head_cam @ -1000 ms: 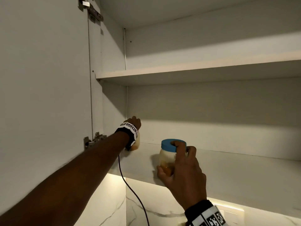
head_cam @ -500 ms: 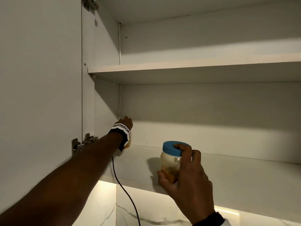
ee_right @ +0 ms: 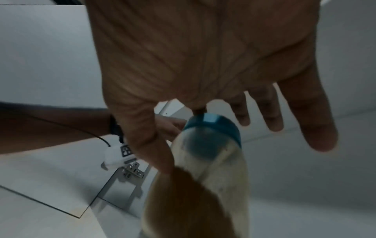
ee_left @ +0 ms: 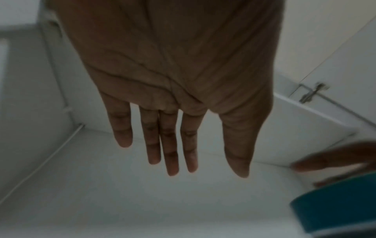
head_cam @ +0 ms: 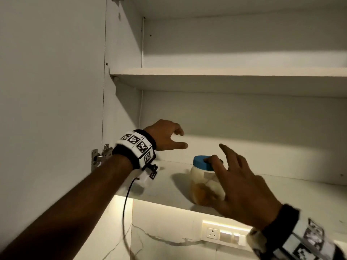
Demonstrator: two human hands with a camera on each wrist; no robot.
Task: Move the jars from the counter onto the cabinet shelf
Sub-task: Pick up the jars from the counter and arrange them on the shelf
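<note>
A clear jar point(head_cam: 200, 182) with a blue lid point(head_cam: 201, 162) and brownish contents stands upright on the lower cabinet shelf point(head_cam: 281, 196), near its front edge. My right hand point(head_cam: 216, 177) is against it: one fingertip rests on the lid, the thumb lies along the jar's side, and the other fingers are spread straight. In the right wrist view the jar point(ee_right: 223, 177) sits under the straight thumb point(ee_right: 150, 145). My left hand point(head_cam: 180, 138) hovers empty above the shelf, left of the jar, with its fingers point(ee_left: 168, 145) straight. The blue lid point(ee_left: 333, 209) shows at that view's lower right.
The open cabinet door point(head_cam: 50, 109) stands at the left with its hinge point(head_cam: 101, 156). An upper shelf point(head_cam: 225, 74) runs above. A black cable point(head_cam: 124, 212) hangs from my left wrist. Below the cabinet are a marble wall and a socket plate point(head_cam: 213, 232).
My right hand has loosened from a full grip on the jar to spread fingers. My left hand has drawn back from the shelf's back left corner toward the jar.
</note>
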